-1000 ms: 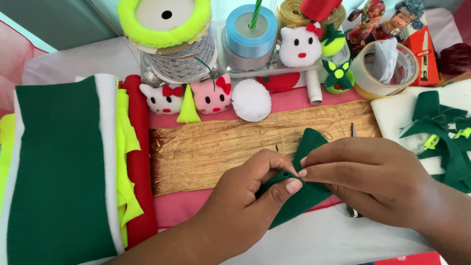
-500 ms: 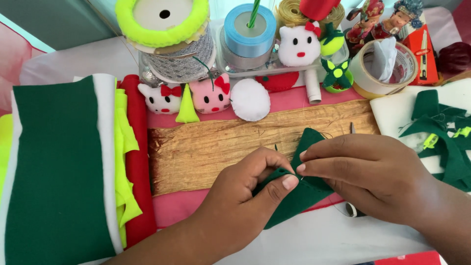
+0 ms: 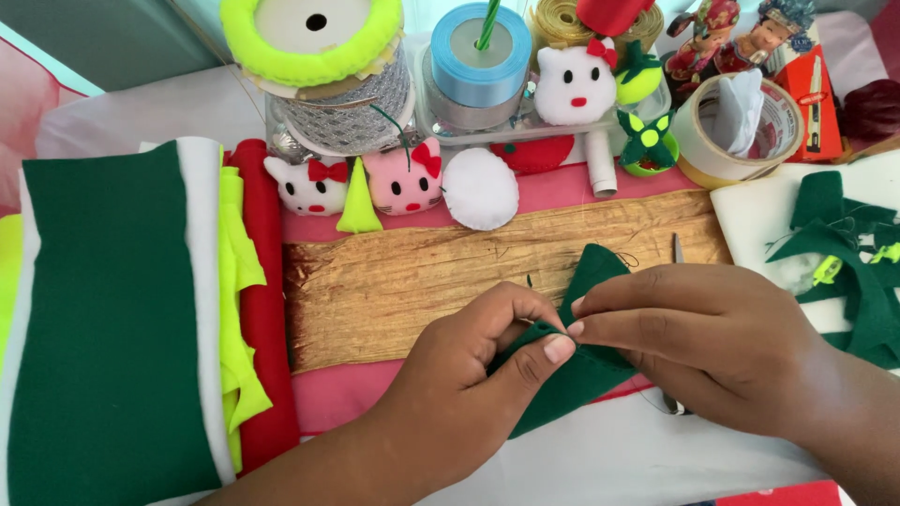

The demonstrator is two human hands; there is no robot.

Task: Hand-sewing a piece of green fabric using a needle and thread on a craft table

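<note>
Both the left hand [image 3: 469,375] and right hand [image 3: 694,342] pinching green felt piece [image 3: 572,389], white cloth [image 3: 745,98] inside tape roll [image 3: 698,150]

A tabletop covered in white cloth [image 3: 112,117] fills nearly the whole view. Over it lies a pink fabric strip [image 3: 347,398], and on that a rough golden-brown textured mat [image 3: 403,286]. Behind the far edge of the tabletop, at the upper left, stands a plain grey-green surface [image 3: 103,37], with a reddish translucent sheet [image 3: 23,117] at the left border. The light is bright, soft and even, casting only faint shadows.
</note>
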